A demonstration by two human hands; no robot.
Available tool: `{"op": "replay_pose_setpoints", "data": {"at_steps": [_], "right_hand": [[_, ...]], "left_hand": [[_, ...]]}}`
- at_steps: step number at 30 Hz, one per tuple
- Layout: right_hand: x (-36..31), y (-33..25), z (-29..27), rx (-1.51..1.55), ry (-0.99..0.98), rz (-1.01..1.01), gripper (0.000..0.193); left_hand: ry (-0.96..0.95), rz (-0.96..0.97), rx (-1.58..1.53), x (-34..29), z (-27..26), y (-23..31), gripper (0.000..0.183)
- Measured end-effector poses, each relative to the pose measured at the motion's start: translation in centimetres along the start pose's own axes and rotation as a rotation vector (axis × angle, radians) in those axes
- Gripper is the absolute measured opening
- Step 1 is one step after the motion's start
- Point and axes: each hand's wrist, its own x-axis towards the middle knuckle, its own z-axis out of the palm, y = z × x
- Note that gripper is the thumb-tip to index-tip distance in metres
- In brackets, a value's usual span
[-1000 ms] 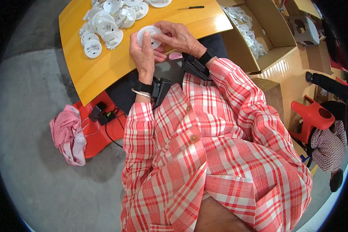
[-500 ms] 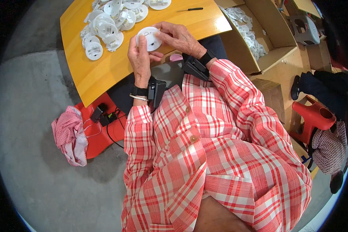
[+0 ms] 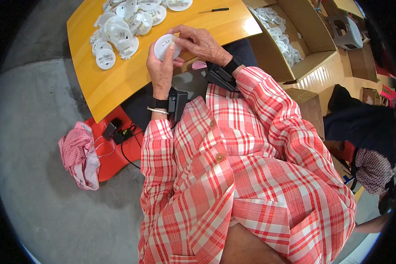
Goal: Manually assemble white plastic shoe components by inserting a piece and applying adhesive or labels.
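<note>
A round white plastic disc [image 3: 161, 45] with a small fitting on its face is held up over the near edge of the yellow table. My left hand [image 3: 162, 66] grips it from the left and below, thumb across its face. At its upper right rim, the fingers of my right hand [image 3: 198, 43] are closed on it too; their tips are partly hidden. Beyond my hands lies a heap of similar white discs [image 3: 119, 31], with one disc [image 3: 105, 59] at the heap's near end.
A thin black tool [image 3: 220, 9] lies on the table [image 3: 88, 83]. To the right stands an open cardboard box [image 3: 314, 61] of white parts. Left of me, a red stool [image 3: 119, 154] carries cables and a pink checked cloth [image 3: 80, 154]. Another person in dark clothing [image 3: 361, 125] is at the right.
The disc has turned a little in my hands, and my left thumb has shifted rightward across its face. At the right, the other person has moved further into view, covering much of a red stool.
</note>
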Motion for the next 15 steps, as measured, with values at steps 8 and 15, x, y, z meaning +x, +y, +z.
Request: {"op": "replay_pose_setpoints", "data": {"at_steps": [8, 15], "right_hand": [[0.0, 0.5, 0.2, -0.055, 0.024, -0.024, 0.033], [0.0, 0.9, 0.6, -0.103, 0.043, -0.048, 0.035]], "left_hand": [[0.064, 0.129, 0.189, -0.1, 0.4, -0.3, 0.027], [0.109, 0.275, 0.356, 0.3, 0.1, -0.4, 0.023]]}}
